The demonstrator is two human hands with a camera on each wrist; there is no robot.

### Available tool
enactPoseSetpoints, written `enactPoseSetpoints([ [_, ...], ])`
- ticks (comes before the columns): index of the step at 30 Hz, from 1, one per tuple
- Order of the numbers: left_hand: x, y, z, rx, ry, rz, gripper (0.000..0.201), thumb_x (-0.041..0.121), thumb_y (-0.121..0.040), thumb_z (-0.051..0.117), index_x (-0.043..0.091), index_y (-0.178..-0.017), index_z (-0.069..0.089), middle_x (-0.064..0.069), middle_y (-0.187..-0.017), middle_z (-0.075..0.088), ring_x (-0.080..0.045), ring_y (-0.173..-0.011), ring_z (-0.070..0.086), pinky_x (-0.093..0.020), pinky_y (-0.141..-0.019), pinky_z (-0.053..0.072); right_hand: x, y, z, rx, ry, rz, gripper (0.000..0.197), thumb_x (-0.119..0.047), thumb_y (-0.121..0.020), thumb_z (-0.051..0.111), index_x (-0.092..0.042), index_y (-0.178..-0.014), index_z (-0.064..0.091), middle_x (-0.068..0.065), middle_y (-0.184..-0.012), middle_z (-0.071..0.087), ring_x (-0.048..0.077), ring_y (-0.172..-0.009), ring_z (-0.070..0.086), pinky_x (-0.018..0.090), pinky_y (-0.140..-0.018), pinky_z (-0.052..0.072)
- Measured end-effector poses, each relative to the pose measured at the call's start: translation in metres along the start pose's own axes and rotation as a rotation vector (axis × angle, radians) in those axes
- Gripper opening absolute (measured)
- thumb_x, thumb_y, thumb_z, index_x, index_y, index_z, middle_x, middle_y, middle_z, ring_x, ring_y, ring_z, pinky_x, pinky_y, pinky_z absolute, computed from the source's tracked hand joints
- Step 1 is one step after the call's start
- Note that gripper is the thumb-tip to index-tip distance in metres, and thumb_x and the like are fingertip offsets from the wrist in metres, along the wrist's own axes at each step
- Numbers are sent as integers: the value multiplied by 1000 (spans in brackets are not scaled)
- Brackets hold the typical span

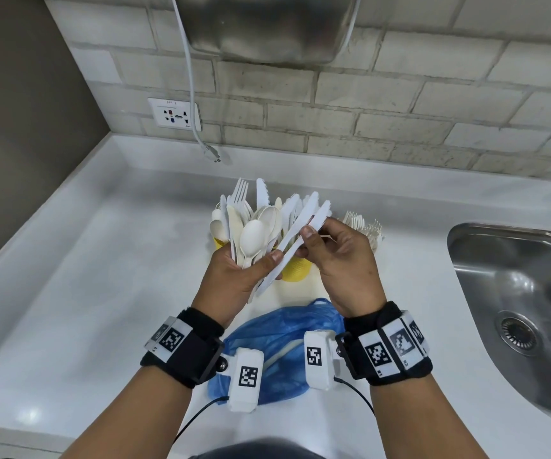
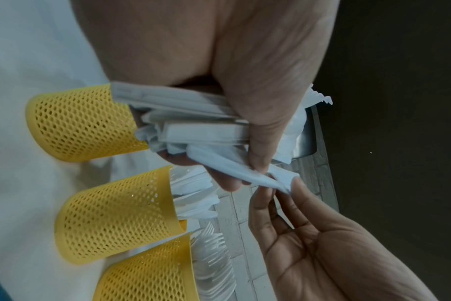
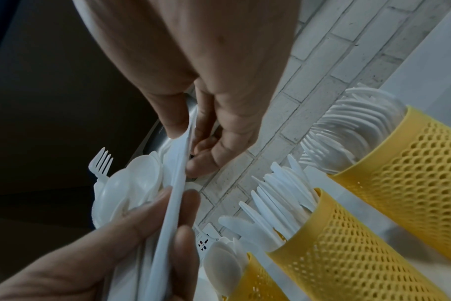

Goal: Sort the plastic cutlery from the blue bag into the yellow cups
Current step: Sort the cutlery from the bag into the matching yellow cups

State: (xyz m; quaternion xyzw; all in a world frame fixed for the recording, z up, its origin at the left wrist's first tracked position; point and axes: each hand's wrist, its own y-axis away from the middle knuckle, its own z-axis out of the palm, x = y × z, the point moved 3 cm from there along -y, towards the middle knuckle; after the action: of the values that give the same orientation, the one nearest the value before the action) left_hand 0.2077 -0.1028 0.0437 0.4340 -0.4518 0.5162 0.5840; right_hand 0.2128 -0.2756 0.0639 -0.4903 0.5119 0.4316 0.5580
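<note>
My left hand (image 1: 261, 265) grips a mixed bundle of white plastic cutlery (image 1: 252, 236), with spoons, forks and knives fanned upward. My right hand (image 1: 315, 228) pinches the blades of two white knives (image 1: 287, 246) whose handles still lie under the left thumb. Behind the hands stand three yellow mesh cups: the left cup (image 3: 258, 285) holds spoons, the middle cup (image 3: 348, 244) knives, the right cup (image 3: 412, 163) forks. The head view shows only part of the middle cup (image 1: 295, 268). The crumpled blue bag (image 1: 284, 342) lies on the counter below my wrists.
A steel sink (image 1: 515, 293) is set into the white counter (image 1: 102, 293) at the right. A brick wall runs along the back with a socket (image 1: 176, 112) and a hanging white cable plug (image 1: 213, 154). A steel appliance hangs above.
</note>
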Motion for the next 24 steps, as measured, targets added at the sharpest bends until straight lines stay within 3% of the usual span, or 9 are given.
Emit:
enactPoseSetpoints([
  [2, 0, 0, -1, 10, -19, -1, 30, 9, -90, 74, 6, -120, 71, -1, -99, 79, -14, -86, 73, -24, -74, 56, 0, -1, 0, -16, 17, 1, 13, -13, -98, 66, -4, -102, 74, 15, -92, 77, 22, -77, 73, 51, -86, 59],
  [7, -4, 0, -1, -48, -84, -43, 20, 12, -92, 72, 10, -112, 72, 3, -80, 74, -10, -68, 65, -28, -65, 53, 3, -5, 2, 8, -112, 31, 23, -15, -90, 73, 6, -99, 71, 31, -98, 72, 45, -89, 74, 54, -89, 60],
  [10, -4, 0, 0, -67, -65, -55, 19, 12, -92, 72, 9, -111, 73, -1, -81, 74, -15, -70, 65, -31, -67, 53, 3, -4, 3, 44, -143, 27, 13, -7, -92, 74, 6, -94, 72, 32, -94, 72, 36, -79, 73, 47, -82, 60],
  [13, -3, 1, 2, -76, -16, -53, 22, 12, -92, 71, 6, -113, 72, -7, -87, 75, -22, -75, 65, -35, -67, 54, -3, -3, 3, 103, -257, 13, 8, -7, -95, 70, -3, -90, 74, 18, -86, 75, 29, -76, 70, 43, -78, 59],
  [15, -4, 0, 1, -75, -8, -46, 21, 13, -91, 72, 7, -111, 73, -10, -89, 74, -29, -77, 64, -35, -64, 52, -8, -3, 1, 134, -362, 22, 12, -10, -101, 62, -2, -95, 69, 12, -88, 72, 29, -81, 68, 47, -81, 59],
  [18, -4, -1, 0, -74, -6, -50, 26, 18, -86, 75, 5, -108, 72, -9, -89, 73, -27, -73, 65, -31, -60, 47, -17, -5, -4, 137, -491, 60, 17, -13, -108, 47, -1, -109, 59, 17, -94, 69, 34, -85, 70, 54, -88, 59],
  [20, -3, -1, 1, -82, 8, -57, 30, 19, -84, 74, 3, -109, 70, -9, -93, 73, -26, -72, 65, -30, -58, 47, -25, -4, -8, 127, -590, 79, 16, -16, -110, 42, -6, -112, 55, 17, -89, 67, 34, -77, 69, 52, -81, 61],
  [22, -3, -1, 1, -94, 12, -53, 30, 19, -86, 73, 2, -109, 69, -12, -98, 75, -27, -71, 63, -30, -58, 47, -29, -4, -11, 142, -644, 84, 16, -21, -111, 39, -11, -112, 51, 13, -78, 58, 29, -63, 61, 45, -66, 60],
  [24, -3, -1, 1, -102, 8, -54, 26, 19, -88, 71, 3, -109, 68, -15, -100, 76, -25, -69, 61, -30, -60, 47, -29, -5, -13, 171, -623, 75, 16, -24, -112, 37, -15, -109, 50, 6, -70, 44, 19, -51, 41, 30, -51, 46],
])
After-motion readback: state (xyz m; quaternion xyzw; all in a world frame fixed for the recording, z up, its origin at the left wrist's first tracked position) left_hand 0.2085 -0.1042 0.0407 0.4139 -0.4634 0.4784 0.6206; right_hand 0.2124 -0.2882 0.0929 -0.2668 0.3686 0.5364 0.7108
